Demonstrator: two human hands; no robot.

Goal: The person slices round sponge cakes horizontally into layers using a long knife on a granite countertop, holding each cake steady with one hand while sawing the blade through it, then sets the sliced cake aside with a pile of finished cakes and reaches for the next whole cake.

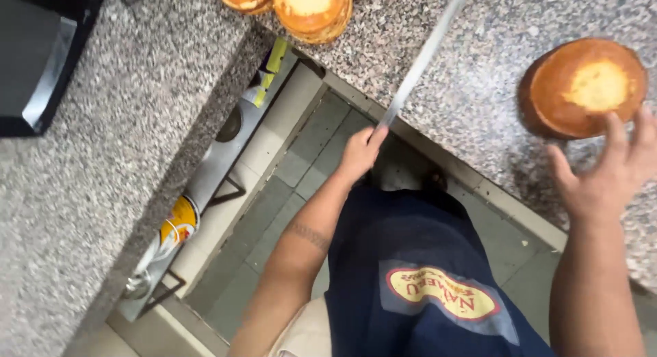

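Granite counter (472, 76), speckled grey, runs in an L around the person, and everything here can be placed against it. On its right stretch sits a round golden cake (582, 86) with a browned rim and a paler yellow centre, lying flat near the counter's front edge. The right hand (606, 172) hovers at the cake's near side, its fingers (616, 134) spread apart and reaching over the cake's lower rim; whether they actually touch the crust cannot be told.

The left hand (359, 151) is held out past the counter's front edge, over the tiled floor (301, 172), with its fingers closed around the handle of a long knife (424, 56). The blade slants up and to the right from that hand, crossing over the counter top between the cake and the stack further back. It looks raised rather than resting on the stone, though that is hard to judge.

At the far edge of the counter lie more round cakes (308, 11) of the same golden colour, stacked and partly cut off by the frame. On the counter's left stretch stands a dark appliance (37, 56). Below that left stretch, a low shelf (219, 158) carries a yellow tin (179, 223) and other small containers. A dark blue apron (417, 288) with an oval patch covers the person's front, well below the counter's front edge.
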